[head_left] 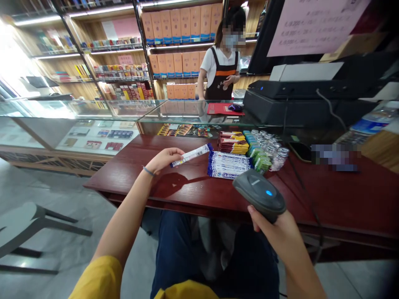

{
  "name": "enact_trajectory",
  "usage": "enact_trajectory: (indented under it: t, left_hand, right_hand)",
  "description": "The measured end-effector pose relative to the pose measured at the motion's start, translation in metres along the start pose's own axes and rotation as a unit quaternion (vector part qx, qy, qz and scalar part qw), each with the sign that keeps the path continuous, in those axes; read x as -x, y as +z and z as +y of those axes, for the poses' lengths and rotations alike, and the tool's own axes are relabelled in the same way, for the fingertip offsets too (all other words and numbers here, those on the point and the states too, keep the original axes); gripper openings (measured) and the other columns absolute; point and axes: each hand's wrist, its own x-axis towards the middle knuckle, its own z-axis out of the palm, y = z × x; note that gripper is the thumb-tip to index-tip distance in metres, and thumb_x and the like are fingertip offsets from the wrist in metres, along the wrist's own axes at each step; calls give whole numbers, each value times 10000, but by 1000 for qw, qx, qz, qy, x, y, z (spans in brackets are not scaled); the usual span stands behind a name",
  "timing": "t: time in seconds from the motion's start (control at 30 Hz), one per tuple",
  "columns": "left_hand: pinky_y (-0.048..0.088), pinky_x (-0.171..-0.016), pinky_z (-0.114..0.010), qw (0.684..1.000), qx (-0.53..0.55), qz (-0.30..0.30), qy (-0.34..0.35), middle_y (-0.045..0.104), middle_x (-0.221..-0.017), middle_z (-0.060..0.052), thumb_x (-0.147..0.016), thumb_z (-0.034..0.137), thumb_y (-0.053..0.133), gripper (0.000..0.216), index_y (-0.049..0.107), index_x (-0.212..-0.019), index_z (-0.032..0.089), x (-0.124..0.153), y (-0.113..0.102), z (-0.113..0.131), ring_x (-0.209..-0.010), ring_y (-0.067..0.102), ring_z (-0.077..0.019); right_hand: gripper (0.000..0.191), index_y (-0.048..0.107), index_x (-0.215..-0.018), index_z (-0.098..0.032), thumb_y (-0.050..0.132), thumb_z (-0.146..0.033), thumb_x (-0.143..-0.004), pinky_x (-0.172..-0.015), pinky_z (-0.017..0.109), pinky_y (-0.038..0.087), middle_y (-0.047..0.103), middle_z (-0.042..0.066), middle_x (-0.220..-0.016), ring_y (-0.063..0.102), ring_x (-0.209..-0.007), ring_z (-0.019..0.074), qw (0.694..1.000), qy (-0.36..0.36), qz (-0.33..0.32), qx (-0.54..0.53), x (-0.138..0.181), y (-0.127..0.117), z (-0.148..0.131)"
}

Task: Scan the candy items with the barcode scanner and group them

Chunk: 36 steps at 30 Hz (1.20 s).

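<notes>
My left hand (166, 160) pinches one end of a slim blue-and-white packet (193, 155), held just above the dark red desk (131, 166). A barcode shows on the packet's upturned side. In my right hand (280, 230) is a black barcode scanner (259, 193) with a lit blue spot on top; its head points up and left. Between the hands lies a row of matching blue-and-white packets (229, 165). Behind them are stacked red-and-yellow packets (233, 142). Beside these stand green packets (261, 161) and clear bottles with silver lids (279, 158).
Across the glass counter (174, 112) stands a person in a dark apron (222, 79). Black till equipment (280, 104) sits at the right, with a water bottle (370, 124) nearby. A phone (301, 151) lies on the desk. A grey stool (28, 220) is at the left.
</notes>
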Motion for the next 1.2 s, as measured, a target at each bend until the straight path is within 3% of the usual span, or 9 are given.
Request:
enact_trajectory:
  t: [0.17,0.3,0.6,0.77,0.87,0.93,1.1,1.2]
  left_hand:
    - [428,-566,-222,1000,-22,-14,-1,654,-779,-4,-755,388,729,313,721,-964,155,19,5,3,-631,543,-107]
    - [421,-572,-223,999,-38,-25,-4,649,-753,-8,-772,382,721,301,722,-955,143,27,4,6,-625,545,-106]
    - [450,-579,-195,996,80,-27,-6,662,-795,-11,-712,355,830,358,685,-963,144,36,9,6,-654,581,-103]
    - [529,-662,-237,968,244,-51,-14,666,-879,-8,-732,178,811,495,624,-1190,193,42,30,3,-704,653,-127]
    - [495,-600,-199,939,335,-67,-32,640,-866,-1,-737,93,753,485,649,-1203,177,40,45,5,-637,593,-84]
    - [465,-556,-178,914,392,-81,-67,632,-886,-21,-781,127,735,396,678,-1173,141,39,53,7,-628,560,-68]
    - [335,-439,-121,896,418,-113,-97,569,-790,-1,-855,139,741,371,675,-1220,118,37,67,15,-534,432,-25]
    - [250,-380,-94,894,421,-119,-93,527,-723,24,-887,182,726,219,686,-1089,106,36,71,14,-465,350,-3]
  right_hand:
    - [192,691,-756,-240,723,-425,-799,-514,305,460,533,-32,-431,592,-496,209,1000,-2,1,2,10,8,-10]
    - [138,689,-765,-238,694,-375,-780,-537,313,468,581,-23,-447,633,-535,229,999,-13,-10,38,14,11,-16]
    - [155,687,-840,-232,710,-379,-799,-496,292,453,552,-41,-442,625,-517,211,1000,-10,2,5,16,10,-11]
    - [233,717,-964,-195,691,-376,-818,-528,289,476,631,-14,-537,589,-510,182,1000,13,12,-21,17,8,-10]
    - [236,704,-934,-190,685,-394,-817,-508,281,479,669,6,-603,551,-496,160,999,34,8,-34,18,8,-8]
    - [228,690,-895,-191,688,-405,-816,-493,278,476,662,6,-606,530,-480,149,998,45,13,-45,18,7,-5]
    - [252,663,-845,-198,707,-446,-826,-492,282,480,643,-1,-610,551,-474,147,997,48,24,-58,17,2,10]
    - [265,646,-786,-207,700,-460,-842,-493,281,472,617,-4,-561,556,-476,153,998,36,13,-42,16,-3,15]
